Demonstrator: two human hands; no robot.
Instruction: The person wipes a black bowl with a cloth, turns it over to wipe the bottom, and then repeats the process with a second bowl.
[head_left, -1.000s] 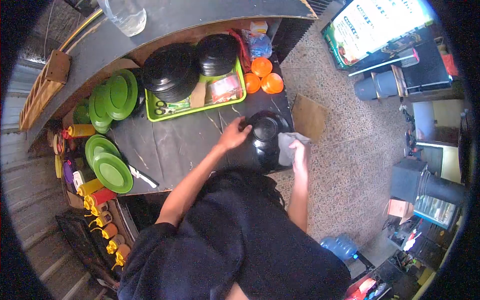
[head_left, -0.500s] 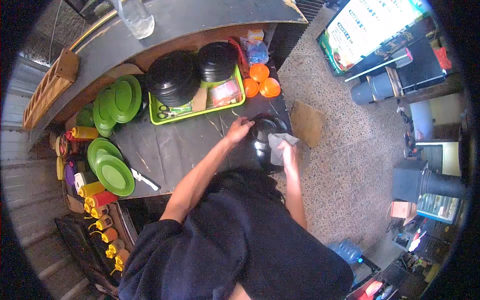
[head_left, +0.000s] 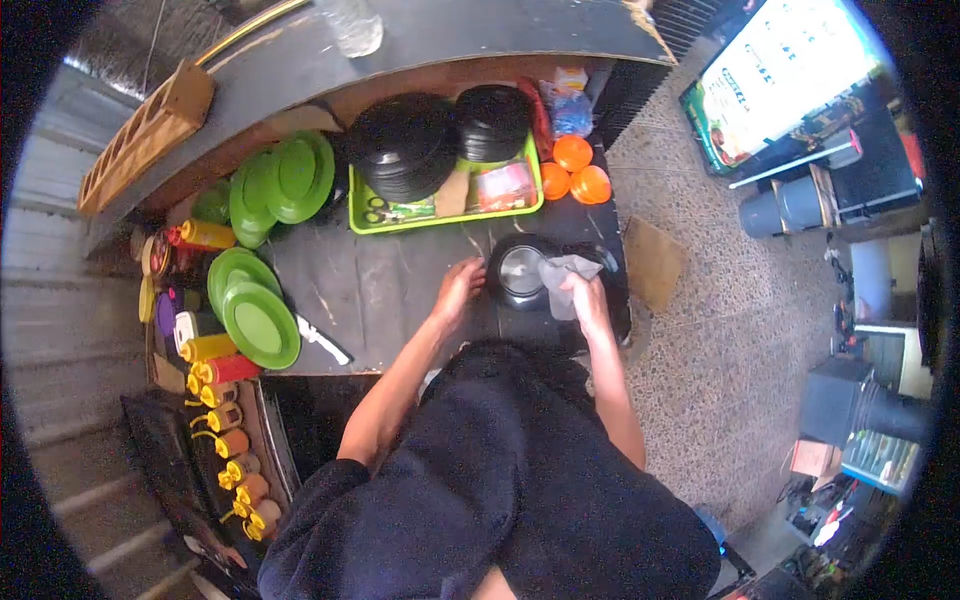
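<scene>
A round black plate (head_left: 519,272) with a shiny centre lies on the dark counter, close to its right end. My right hand (head_left: 588,300) is closed on a grey cloth (head_left: 568,270), which rests against the plate's right side. Just left of the plate's rim is my left hand (head_left: 462,290), fingers loosely bent and apart, with nothing visible in them; a small gap seems to separate it from the rim.
Behind the plate stands a lime-green tray (head_left: 445,222) with stacked black plates (head_left: 400,150) and scissors. Orange cups (head_left: 573,153) sit beside it. Green plates (head_left: 262,325), a knife (head_left: 325,340) and several sauce bottles (head_left: 228,368) are leftward. The counter edge borders the floor (head_left: 690,330).
My left hand has come off the plate's rim and drawn back. The plate, tilted before, now lies flatter with its centre facing up. The cloth stays in my right hand, and the view has shifted.
</scene>
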